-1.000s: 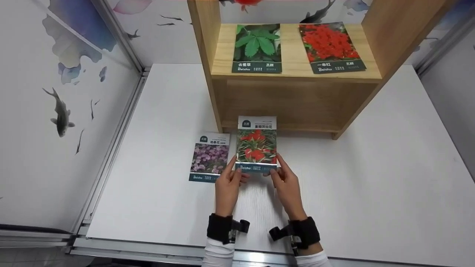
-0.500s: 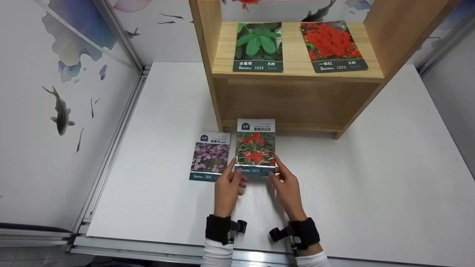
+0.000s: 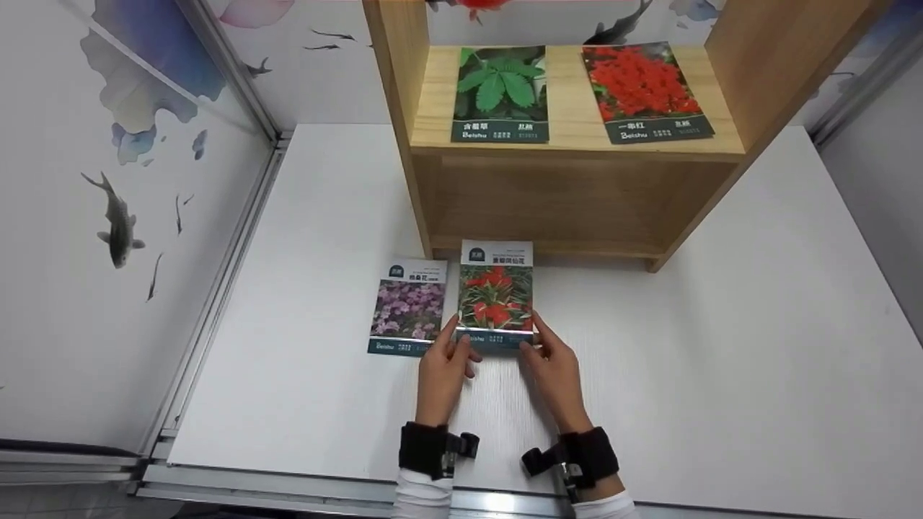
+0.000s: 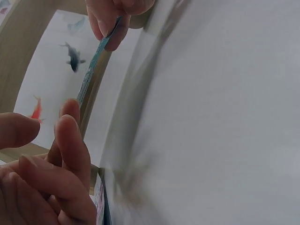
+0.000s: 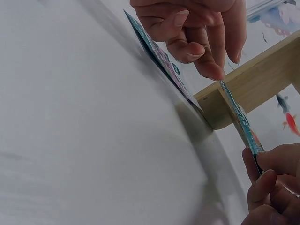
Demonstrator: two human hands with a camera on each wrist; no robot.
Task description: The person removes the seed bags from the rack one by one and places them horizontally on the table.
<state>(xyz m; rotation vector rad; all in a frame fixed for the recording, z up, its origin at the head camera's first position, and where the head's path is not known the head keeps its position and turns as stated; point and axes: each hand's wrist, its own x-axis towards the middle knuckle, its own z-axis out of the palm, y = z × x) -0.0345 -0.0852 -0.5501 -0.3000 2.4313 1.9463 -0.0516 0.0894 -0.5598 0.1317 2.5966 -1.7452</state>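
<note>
Above the table (image 3: pixel 288 404) before a shelf (image 3: pixel 567 101), the right hand (image 3: pixel 559 375) pinches a corner of the red-flower packet (image 3: pixel 496 297) while the left hand (image 3: pixel 441 375), thumb lifted, touches its opposite edge, where light support should keep it level.

Room for a hand is left on the table (image 3: pixel 721 375) beyond the right hand (image 3: pixel 559 375); the left side is partly taken up by the purple packet (image 3: pixel 409 310). The lower bay (image 3: pixel 555 198) is bounded by 2 side panels (image 3: pixel 404 72), its left front partly blocked by the held packet (image 3: pixel 495 295). Above, a gap is left between 2 packets (image 3: pixel 500 86).
</note>
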